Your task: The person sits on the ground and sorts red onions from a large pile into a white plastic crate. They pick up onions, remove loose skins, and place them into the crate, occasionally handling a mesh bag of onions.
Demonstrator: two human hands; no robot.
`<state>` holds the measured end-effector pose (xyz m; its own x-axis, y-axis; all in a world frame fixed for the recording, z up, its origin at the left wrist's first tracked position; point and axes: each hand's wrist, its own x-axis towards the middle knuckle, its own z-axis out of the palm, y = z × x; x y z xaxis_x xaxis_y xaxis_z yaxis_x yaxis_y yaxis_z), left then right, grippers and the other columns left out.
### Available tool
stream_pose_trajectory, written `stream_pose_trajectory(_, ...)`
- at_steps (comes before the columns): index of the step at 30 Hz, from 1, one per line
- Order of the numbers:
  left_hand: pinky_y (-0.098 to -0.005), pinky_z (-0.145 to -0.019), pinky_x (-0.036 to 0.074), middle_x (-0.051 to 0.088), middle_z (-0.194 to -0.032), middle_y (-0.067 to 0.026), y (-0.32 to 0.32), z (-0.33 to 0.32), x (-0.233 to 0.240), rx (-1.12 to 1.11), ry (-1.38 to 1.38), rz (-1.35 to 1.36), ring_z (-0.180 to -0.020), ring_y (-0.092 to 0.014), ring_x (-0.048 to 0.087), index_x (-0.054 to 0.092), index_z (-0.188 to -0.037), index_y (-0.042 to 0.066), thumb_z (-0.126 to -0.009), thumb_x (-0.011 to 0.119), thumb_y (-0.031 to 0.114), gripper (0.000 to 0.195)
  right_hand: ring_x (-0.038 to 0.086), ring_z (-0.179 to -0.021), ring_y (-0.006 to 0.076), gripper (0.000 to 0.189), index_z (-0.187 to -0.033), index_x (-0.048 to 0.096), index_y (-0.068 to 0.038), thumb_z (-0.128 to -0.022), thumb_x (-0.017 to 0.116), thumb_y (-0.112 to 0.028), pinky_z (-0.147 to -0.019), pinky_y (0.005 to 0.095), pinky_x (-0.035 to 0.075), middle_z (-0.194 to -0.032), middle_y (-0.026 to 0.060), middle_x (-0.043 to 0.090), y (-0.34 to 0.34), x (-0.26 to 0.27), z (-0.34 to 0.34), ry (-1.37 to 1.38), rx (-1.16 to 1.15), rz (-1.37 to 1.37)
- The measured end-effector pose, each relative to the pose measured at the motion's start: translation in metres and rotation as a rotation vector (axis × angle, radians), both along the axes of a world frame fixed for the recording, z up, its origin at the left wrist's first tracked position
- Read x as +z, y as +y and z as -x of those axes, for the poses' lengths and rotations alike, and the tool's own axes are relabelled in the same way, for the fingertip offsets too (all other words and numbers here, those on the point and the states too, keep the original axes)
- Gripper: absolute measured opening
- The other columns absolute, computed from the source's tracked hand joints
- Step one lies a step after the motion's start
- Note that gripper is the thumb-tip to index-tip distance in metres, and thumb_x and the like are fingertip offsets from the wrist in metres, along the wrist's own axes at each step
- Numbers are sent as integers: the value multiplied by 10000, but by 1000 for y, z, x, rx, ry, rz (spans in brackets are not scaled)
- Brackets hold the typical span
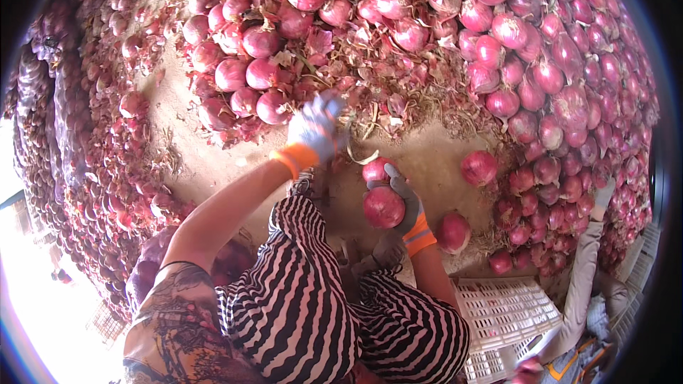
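My right hand (404, 197), in a grey glove with an orange cuff, is closed around a red onion (383, 208). A second red onion (376, 169) shows just beyond its fingers; whether I grip that one too is unclear. A pale, dry stalk (365, 160) curls beside it. My left hand (316, 125), also gloved with an orange cuff, is blurred above loose skins near a cluster of red onions (261, 74). Whether it holds anything cannot be made out. Two single onions, one farther off (478, 168) and one nearer (453, 232), lie right of my right hand.
Onions are heaped to the right (549, 74), and dry skins (373, 74) litter the ground ahead. Filled mesh sacks (69, 117) stand at the left. Beside my right knee is a white plastic crate (501, 309). Another person's gloved hand (603, 197) reaches into the right heap.
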<state>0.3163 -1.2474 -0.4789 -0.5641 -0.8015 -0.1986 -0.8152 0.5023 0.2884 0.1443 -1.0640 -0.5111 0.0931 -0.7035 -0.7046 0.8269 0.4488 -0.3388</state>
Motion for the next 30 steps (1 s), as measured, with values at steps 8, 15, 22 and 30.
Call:
stream_pose_trajectory(8, -469, -899, 435, 400, -1323, -161, 78, 41, -38, -612, 76, 33, -1137, -350, 476, 414, -1328, 174, -744, 628, 267, 629, 592, -978, 199, 262, -1092, 574, -5, -849, 536, -96, -888, 328, 492, -1045, 105, 617, 53, -28, 30, -203, -27, -33)
stream_pose_trajectory(15, -411, -733, 510, 535, -1097, -146, 50, 103, -17, -459, -116, -551, -916, -326, 589, 543, -1195, 254, -790, 594, 311, 412, 585, -993, 179, 321, -1154, 553, -28, -838, 566, -83, -899, 338, 493, -1062, 80, 601, 91, -31, 35, 108, 10, -117)
stream_pose_trajectory(22, -364, -736, 505, 623, -1005, -170, 51, 68, 31, -343, 191, -570, -831, -268, 641, 553, -1215, 188, -767, 667, 378, 500, 579, -1018, 304, 567, -1250, 455, -45, -777, 678, -264, -859, 439, 515, -1177, 163, 547, 28, 18, -1, -493, -112, 111)
stream_pose_trajectory(30, -414, -808, 469, 586, -1007, -108, -30, -62, 13, 487, 10, 102, -934, -302, 575, 549, -1154, 148, -758, 685, 297, 445, 556, -1045, 340, 831, -1328, 336, 13, -692, 742, -336, -902, 417, 489, -1215, 228, 505, 63, -14, 2, -686, 15, -82)
